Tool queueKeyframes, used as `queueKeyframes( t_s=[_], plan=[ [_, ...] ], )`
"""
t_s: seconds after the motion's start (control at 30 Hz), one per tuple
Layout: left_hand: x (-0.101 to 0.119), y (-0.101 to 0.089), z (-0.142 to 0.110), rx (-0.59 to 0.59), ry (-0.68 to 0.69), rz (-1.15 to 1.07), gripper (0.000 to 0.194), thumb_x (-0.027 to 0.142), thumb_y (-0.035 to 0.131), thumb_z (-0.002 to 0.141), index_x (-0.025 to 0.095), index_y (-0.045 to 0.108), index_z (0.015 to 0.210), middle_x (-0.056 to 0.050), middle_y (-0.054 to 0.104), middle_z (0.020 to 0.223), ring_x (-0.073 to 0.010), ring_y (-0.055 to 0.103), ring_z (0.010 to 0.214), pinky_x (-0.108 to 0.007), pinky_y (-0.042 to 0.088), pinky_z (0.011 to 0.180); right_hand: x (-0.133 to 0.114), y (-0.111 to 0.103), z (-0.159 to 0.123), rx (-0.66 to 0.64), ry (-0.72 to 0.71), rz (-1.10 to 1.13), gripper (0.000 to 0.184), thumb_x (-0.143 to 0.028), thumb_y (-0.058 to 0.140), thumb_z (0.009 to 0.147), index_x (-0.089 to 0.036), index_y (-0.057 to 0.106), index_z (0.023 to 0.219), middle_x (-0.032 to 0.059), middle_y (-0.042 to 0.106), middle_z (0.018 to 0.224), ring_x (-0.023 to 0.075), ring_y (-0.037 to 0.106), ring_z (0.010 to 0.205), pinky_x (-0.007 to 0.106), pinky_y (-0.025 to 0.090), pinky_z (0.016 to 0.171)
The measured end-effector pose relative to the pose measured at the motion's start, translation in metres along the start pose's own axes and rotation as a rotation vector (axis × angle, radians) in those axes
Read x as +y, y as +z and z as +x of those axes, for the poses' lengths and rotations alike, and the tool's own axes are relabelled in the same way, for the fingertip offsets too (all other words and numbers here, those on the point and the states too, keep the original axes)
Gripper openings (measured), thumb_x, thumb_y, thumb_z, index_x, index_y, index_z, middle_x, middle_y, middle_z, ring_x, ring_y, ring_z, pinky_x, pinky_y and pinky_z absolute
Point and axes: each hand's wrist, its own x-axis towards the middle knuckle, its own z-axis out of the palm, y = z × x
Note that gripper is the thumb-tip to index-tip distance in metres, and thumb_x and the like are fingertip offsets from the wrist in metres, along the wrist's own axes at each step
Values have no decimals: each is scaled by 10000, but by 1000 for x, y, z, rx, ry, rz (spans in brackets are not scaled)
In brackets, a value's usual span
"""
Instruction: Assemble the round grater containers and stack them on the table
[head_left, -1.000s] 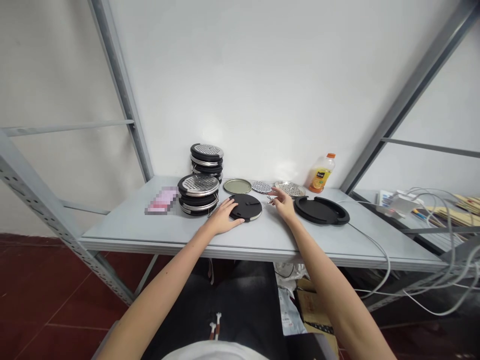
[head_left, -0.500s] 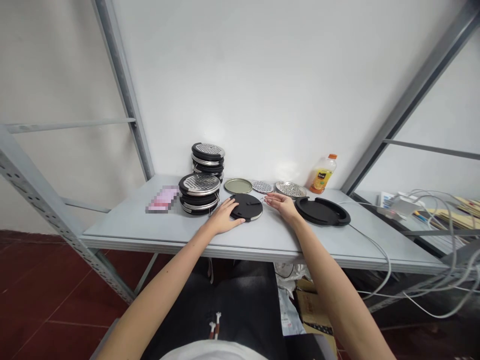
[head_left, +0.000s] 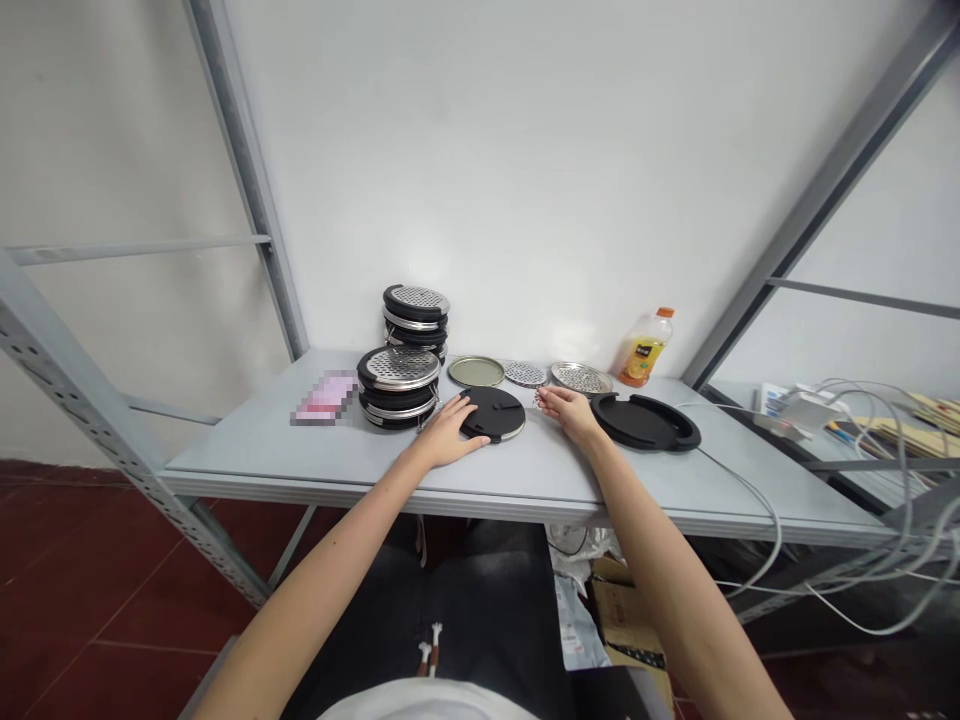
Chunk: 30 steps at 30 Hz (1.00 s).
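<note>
The black disc point(head_left: 501, 410) lies flat on the table point(head_left: 517, 478); the left hand point(head_left: 448, 438) rests on its left edge, fingers spread, not gripping. Right of the disc, the right hand point(head_left: 564, 408) pinches what appears to be a small metal wire point(head_left: 537, 399). Left of it, the front stack point(head_left: 397, 372) and rear stack point(head_left: 417, 300) appear assembled; behind it, the perforated plate point(head_left: 524, 374) lies loose, so this unit seems unfinished

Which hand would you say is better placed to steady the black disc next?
Probably the left hand: its fingers rest on the black disc, while the right hand is apart from it, seemingly pinching a small metallic piece.
</note>
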Motion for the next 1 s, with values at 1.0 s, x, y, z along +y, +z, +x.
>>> queueKeyframes(
  t_s=[1.0],
  plan=[
    [0,-1,0,-6,-9,-10,707,583,583,795,166,465,1354,-118,334,1506,-258,225,1425,-407,229,1158,-11,5,-6,-78,60,-28,332,-399,624,700,-183,694,942,-20,497,670,53,380,468,166,284,379]
  ],
)
